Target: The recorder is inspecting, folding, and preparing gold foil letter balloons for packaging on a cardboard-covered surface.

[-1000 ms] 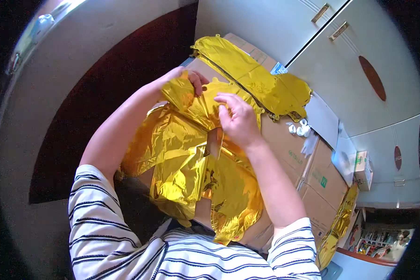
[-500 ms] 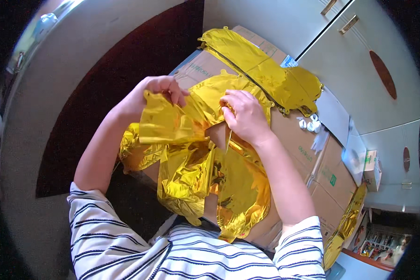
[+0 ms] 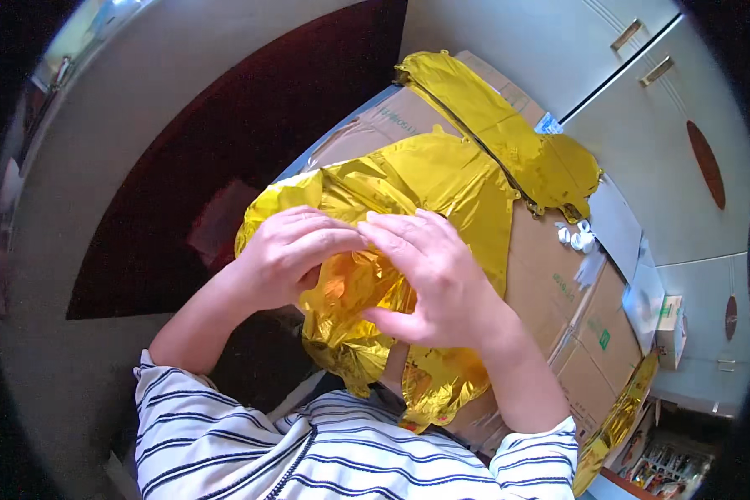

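Note:
A crumpled, uninflated gold foil balloon (image 3: 450,171) with small tabs along its edge lies spread over brown cardboard in front of me. Its near part is creased and folded beneath both hands. My left hand (image 3: 296,254) is over the left part of the foil, fingers bent and pressed together, thumb tucked under; whatever it grips is hidden. My right hand (image 3: 437,279) hovers over the middle, fingers stretched and thumb apart, with nothing visible in it. The fingertips of the two hands meet or nearly meet.
Another flat gold foil balloon (image 3: 500,133) lies at the far edge of the cardboard (image 3: 546,262). White curled pieces (image 3: 579,237) rest to the right, near a small box (image 3: 671,329). Pale cabinets (image 3: 633,108) stand behind, and an open drawer (image 3: 662,462) is at lower right.
The raised foil flap at my left hand has come down onto the rest. My left hand has moved nearer and right; my right hand has moved nearer, opening from its pinch on the foil.

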### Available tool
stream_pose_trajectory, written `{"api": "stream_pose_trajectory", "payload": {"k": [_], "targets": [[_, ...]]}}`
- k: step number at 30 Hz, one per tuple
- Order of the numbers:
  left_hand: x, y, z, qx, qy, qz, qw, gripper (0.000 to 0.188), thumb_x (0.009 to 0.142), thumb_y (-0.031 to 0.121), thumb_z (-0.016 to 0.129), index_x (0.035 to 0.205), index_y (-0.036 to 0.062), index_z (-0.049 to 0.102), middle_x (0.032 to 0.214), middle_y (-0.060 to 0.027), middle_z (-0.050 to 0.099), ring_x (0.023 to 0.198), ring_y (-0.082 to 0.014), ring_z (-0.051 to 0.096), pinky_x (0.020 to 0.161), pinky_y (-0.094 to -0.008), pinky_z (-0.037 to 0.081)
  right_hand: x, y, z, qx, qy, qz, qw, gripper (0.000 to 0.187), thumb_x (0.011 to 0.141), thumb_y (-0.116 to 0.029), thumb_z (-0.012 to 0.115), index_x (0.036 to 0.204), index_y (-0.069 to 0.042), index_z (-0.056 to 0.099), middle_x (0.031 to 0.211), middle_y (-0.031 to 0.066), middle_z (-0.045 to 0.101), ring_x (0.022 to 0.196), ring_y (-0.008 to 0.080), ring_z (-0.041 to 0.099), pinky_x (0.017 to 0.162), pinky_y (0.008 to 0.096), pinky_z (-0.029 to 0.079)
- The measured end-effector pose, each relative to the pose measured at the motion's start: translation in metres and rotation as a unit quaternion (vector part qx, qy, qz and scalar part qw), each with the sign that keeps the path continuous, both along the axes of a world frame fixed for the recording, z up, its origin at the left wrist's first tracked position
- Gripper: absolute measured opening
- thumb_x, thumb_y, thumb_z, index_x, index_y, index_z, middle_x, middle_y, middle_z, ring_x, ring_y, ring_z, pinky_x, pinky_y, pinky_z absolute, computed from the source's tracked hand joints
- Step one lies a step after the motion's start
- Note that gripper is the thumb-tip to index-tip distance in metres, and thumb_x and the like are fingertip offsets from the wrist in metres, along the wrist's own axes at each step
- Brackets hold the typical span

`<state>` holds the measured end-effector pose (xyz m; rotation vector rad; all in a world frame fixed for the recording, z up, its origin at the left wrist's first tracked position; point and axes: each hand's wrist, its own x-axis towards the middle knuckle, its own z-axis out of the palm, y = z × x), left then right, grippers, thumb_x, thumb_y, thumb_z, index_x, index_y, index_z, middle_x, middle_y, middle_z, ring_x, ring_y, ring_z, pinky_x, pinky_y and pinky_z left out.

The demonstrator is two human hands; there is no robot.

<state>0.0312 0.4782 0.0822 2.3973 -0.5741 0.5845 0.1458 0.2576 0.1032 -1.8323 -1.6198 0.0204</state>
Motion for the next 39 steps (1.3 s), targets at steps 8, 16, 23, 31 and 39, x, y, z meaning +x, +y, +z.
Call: {"api": "stream_pose_trajectory", "payload": {"k": [8,16,23,31,39], "targets": [[0.023,0.042,-0.008,0.001,0.123,0.107,0.987,0.069,0.067,-0.008,0.072,0.133,0.0088,0.057,0.135,-0.0134,0.059,0.129,-0.0321,0.054,0.111,-0.0429,0.043,-0.004,0.013,-0.032,0.036,-0.061,-0.062,0.996,0.034,0.081,-0.016,0.076,0.112,-0.005,0.069,0.113,0.0118,0.07,0.1,0.0291,0.066,0.096,0.0451,0.048],[0.084,0.06,-0.03,0.08,0.142,0.018,0.986,0.045,0.072,-0.002,0.065,0.117,0.0038,0.066,0.112,-0.0146,0.065,0.113,-0.0348,0.059,0.102,-0.0431,0.047,0.009,0.021,-0.043,0.068,0.128,-0.089,0.985,0.029,0.085,-0.014,0.069,0.112,-0.002,0.067,0.116,0.0175,0.067,0.105,0.0349,0.064,0.095,0.043,0.049],[0.065,0.06,-0.012,0.062,0.219,0.032,0.973,0.035,0.07,-0.002,0.064,0.104,0.0032,0.065,0.101,-0.0148,0.063,0.104,-0.0355,0.062,0.092,-0.0435,0.052,0.055,0.027,-0.07,-0.02,-0.045,-0.168,0.985,0.026,0.086,-0.014,0.067,0.111,-0.006,0.069,0.12,0.0139,0.067,0.113,0.0318,0.061,0.098,0.0435,0.047],[0.015,0.075,-0.017,0.051,0.277,0.086,0.956,0.043,0.066,-0.005,0.066,0.108,0.0032,0.058,0.108,-0.0166,0.066,0.102,-0.0326,0.066,0.089,-0.0408,0.053,0.046,0.032,-0.058,-0.125,-0.093,-0.168,0.973,0.028,0.083,-0.019,0.072,0.108,-0.008,0.069,0.118,0.0092,0.065,0.111,0.03,0.06,0.095,0.0429,0.049],[0.029,0.09,-0.032,0.168,0.114,0.047,0.978,0.049,0.062,-0.002,0.077,0.107,0.0059,0.063,0.109,-0.0078,0.066,0.107,-0.0351,0.062,0.099,-0.0434,0.046,0.046,0.033,-0.055,-0.159,-0.092,-0.17,0.968,0.03,0.084,-0.018,0.071,0.112,-0.008,0.068,0.121,0.0095,0.065,0.111,0.0303,0.06,0.097,0.042,0.049]]}}
